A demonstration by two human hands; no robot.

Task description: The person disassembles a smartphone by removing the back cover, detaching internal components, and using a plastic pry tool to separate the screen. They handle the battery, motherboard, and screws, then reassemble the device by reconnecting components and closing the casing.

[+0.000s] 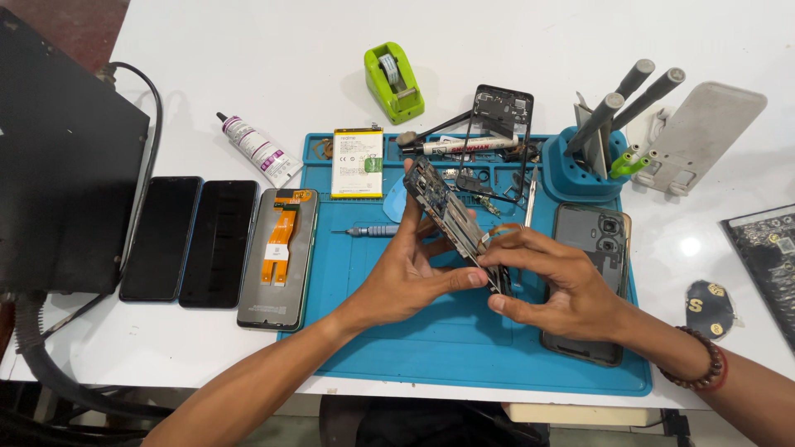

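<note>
Both hands hold an opened phone body (451, 219), tilted on edge above the blue work mat (397, 348), its circuit side showing. My left hand (410, 277) cradles it from underneath, thumb and fingers along its lower edge. My right hand (559, 285) pinches its near end, fingertips at an orange flex cable by the bottom. A beaded bracelet (704, 368) circles my right wrist.
On the mat lie a phone battery (358, 162), a small screwdriver (373, 231), a black frame (497, 132), a pen and a back cover (592, 257). Left of the mat lie a display panel (277, 257) and two dark screens (190, 240). Glue tube, green tape dispenser, tool holder (588, 161) behind.
</note>
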